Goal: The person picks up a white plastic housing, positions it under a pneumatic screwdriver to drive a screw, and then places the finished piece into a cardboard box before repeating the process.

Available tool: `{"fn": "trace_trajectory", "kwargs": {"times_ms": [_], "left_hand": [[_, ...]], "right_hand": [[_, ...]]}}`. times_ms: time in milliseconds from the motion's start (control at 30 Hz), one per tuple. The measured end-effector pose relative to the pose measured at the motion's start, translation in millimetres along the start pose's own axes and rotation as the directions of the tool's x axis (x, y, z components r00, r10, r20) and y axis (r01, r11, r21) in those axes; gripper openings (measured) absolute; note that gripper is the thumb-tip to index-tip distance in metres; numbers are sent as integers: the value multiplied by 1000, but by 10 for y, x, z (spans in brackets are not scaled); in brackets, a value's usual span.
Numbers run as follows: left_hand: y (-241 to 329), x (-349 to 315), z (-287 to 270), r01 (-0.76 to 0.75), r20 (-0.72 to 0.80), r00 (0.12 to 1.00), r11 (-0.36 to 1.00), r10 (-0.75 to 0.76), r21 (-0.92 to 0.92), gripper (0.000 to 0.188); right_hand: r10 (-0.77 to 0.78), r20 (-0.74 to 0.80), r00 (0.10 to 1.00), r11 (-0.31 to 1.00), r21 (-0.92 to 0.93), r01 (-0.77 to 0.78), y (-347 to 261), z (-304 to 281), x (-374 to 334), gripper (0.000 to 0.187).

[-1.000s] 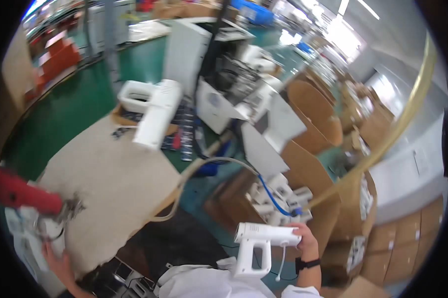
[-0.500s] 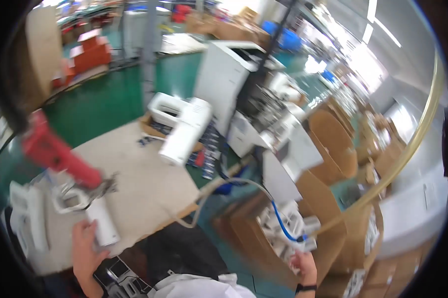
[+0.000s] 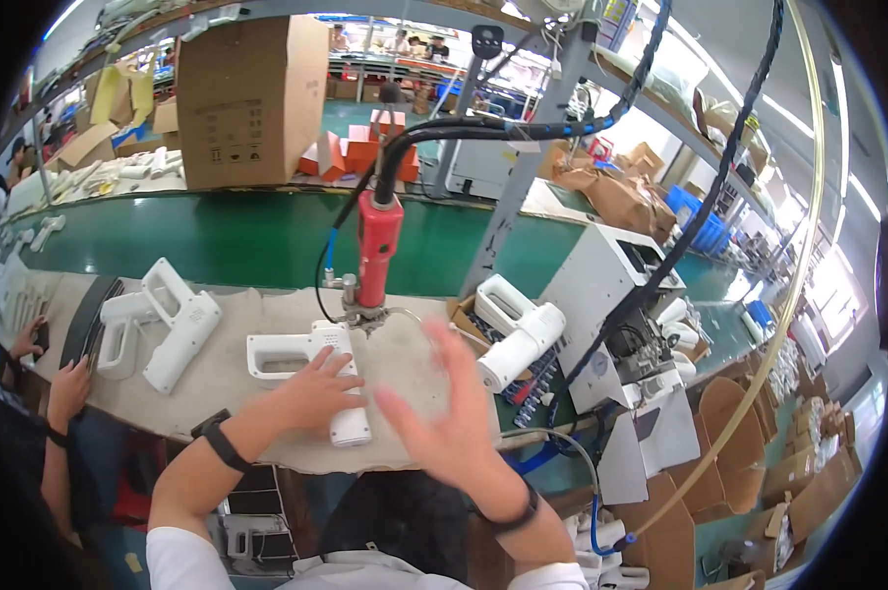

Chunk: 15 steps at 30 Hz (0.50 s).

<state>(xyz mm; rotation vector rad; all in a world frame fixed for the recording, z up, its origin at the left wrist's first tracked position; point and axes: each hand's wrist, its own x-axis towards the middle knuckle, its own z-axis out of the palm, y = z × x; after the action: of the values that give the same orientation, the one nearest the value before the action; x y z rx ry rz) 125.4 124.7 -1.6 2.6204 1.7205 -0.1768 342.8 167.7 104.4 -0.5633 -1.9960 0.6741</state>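
Note:
My left hand (image 3: 318,395) lies over a white plastic handheld device housing (image 3: 350,426) with a loop handle, its fingers bent across the barrel. The housing rests on the bench mat near the front edge. My right hand (image 3: 452,418) is raised to the right of it, fingers apart and blurred, with nothing visible in it. Beyond the hands, a red pneumatic screwdriver (image 3: 376,254) hangs upright from a black hose; its lower end is just past the housing.
Two similar white housings (image 3: 182,339) lie to the left, and more sit on a small box (image 3: 526,344) at the right. A green conveyor (image 3: 237,233) runs behind the bench. A white machine (image 3: 587,285) and cartons (image 3: 724,462) stand right. Another person's hand (image 3: 68,393) is at far left.
My view has swung left. My right hand has come up from the carton of white parts to above the bench. The red screwdriver now hangs upright; my left hand has moved onto the housing.

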Motion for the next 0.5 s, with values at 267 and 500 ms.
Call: {"fn": "trace_trajectory", "kwargs": {"times_ms": [267, 500], "left_hand": [[41, 78, 195, 174, -98, 980, 985, -171, 18, 74], [-31, 371, 63, 288, -83, 955, 957, -285, 24, 71]], "right_hand": [[371, -61, 926, 901, 265, -344, 325, 805, 953, 50], [292, -430, 854, 865, 501, -44, 548, 313, 903, 23]]}}
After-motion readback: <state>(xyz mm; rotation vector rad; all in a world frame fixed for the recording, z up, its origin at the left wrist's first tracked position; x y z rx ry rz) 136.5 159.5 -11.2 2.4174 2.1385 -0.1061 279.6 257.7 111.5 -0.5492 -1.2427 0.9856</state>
